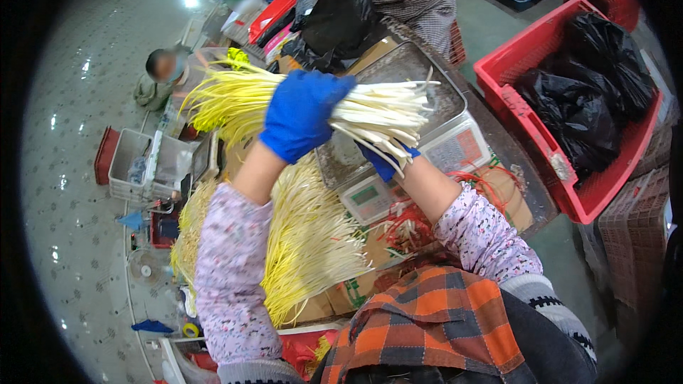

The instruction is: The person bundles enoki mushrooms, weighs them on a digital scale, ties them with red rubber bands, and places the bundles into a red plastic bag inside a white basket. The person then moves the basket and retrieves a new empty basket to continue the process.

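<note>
My left hand point(304, 112), in a blue glove, is closed around a thick bundle of blanched yellow chives point(387, 109). The bundle lies sideways in the air, yellow leaf tips to the left, white stems to the right. Below the white ends is my right hand point(387, 159), also gloved in blue. Stems hide most of its fingers, so its grip is unclear. Under the bundle stands a digital scale point(368, 200) with a worn metal tray point(341, 157). A large pile of loose yellow chives point(315, 234) covers the table nearer to me.
Red ties point(408, 226) lie beside the scale on cardboard point(507, 192). To the right, a red crate point(533, 133) holds black plastic bags point(587, 96). Across the table stands a person in a checked garment point(416, 0). Another person point(160, 74) is at the left.
</note>
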